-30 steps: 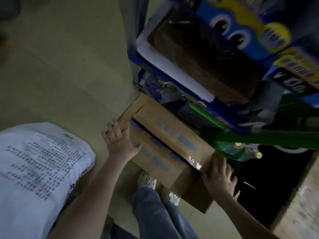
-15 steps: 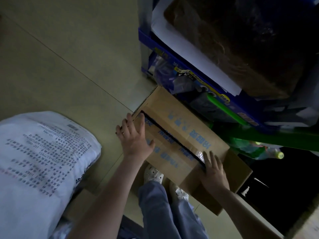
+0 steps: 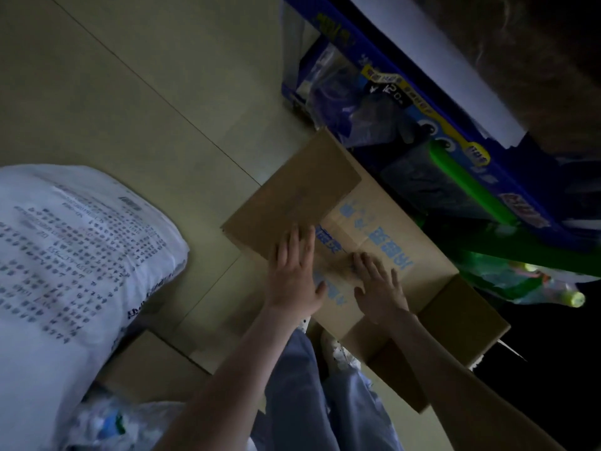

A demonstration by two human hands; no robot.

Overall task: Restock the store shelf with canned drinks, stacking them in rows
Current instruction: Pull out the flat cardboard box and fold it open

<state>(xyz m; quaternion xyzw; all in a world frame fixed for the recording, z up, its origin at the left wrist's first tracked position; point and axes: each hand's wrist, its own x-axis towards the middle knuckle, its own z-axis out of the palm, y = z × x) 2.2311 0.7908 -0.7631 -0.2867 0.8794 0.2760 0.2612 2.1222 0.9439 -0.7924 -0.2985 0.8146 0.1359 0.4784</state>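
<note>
Well, left hand (image 3: 294, 275) and right hand (image 3: 379, 286) lie flat, grips open, on the brown blue-printed cardboard box (image 3: 422, 271). Best pry along its centre seam (image 3: 340, 250).

The pale tiled floor (image 3: 130, 92) is carrying 1 cardboard box (image 3: 390, 222), lying against the foot of the blue shelf unit (image 3: 341, 30); 1 white printed sack (image 3: 65, 255) is sitting well apart, leftward.

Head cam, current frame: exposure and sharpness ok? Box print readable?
Head view: underexposed, no glare; the gap under the shelf at lower right is near black. Head view: blue print on the cardboard box and text on the white sack are smeared, unreadable. The left hand and right hand show well enough, flat on the box; right fingertips are soft.
</note>
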